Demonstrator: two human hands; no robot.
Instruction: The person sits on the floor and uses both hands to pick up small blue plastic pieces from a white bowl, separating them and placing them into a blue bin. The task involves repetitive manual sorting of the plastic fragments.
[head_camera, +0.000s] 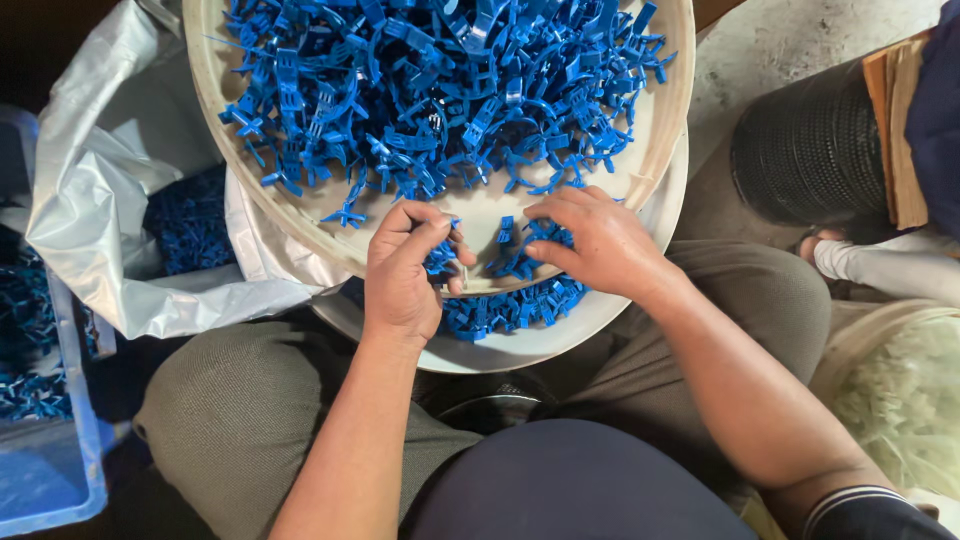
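A wide cream tray (664, 120) rests on my lap, heaped with several small blue plastic clip parts (440, 90). My left hand (405, 270) is at the tray's near rim with its fingers pinched shut on a few blue parts. Beside it, my right hand (600, 245) lies palm down on a small cluster of blue parts (520, 255), fingertips curled over them. Below the tray's rim a second pale round tray (600, 325) holds more blue parts (510, 310).
A silver plastic bag (90, 190) with blue parts (190, 225) inside stands to the left, next to a clear blue bin (60, 400). A black mesh cylinder (810, 150) is at the right. Another person's sleeve (885, 268) shows there, above a pale basket (900, 400).
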